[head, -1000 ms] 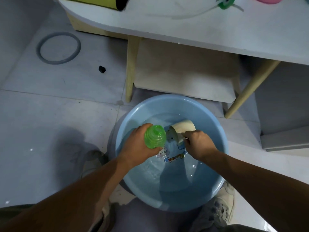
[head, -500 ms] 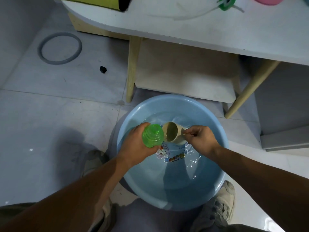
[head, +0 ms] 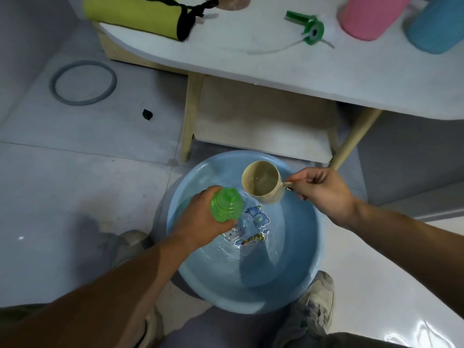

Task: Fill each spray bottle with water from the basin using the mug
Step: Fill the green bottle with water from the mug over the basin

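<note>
Left hand [head: 198,222] wraps around the green bottle [head: 226,207], fingers and thumb curled tight round its body. The bottle is upright, ribbed top facing up, and it has no spray head on. It sits over the left part of the blue basin [head: 263,295], lower end hidden by the hand.

Right hand [head: 325,193] pinches the handle of the beige mug [head: 262,183] between thumb and fingers, the other fingers curled in. The mug is over the far part of the basin, mouth up and tipped a bit to the left, with water visible inside. Its lip is just right of and beyond the bottle top; cannot tell if they touch.

The basin is on the tiled floor between the person's two shoes, left shoe [head: 130,244] and right shoe [head: 317,301]. It holds water, with a cartoon print [head: 253,228] on the bottom.

A white table [head: 288,76] stands beyond the basin. On it:
- a green spray head [head: 310,27] with a thin tube
- a pink bottle [head: 371,15] to its right
- a blue bottle [head: 437,27] at far right
- a yellow-green pouch [head: 135,12] with a black strap at left

A grey ring [head: 54,92] lies on the floor at far left, with a small black bit [head: 147,114] near it.
</note>
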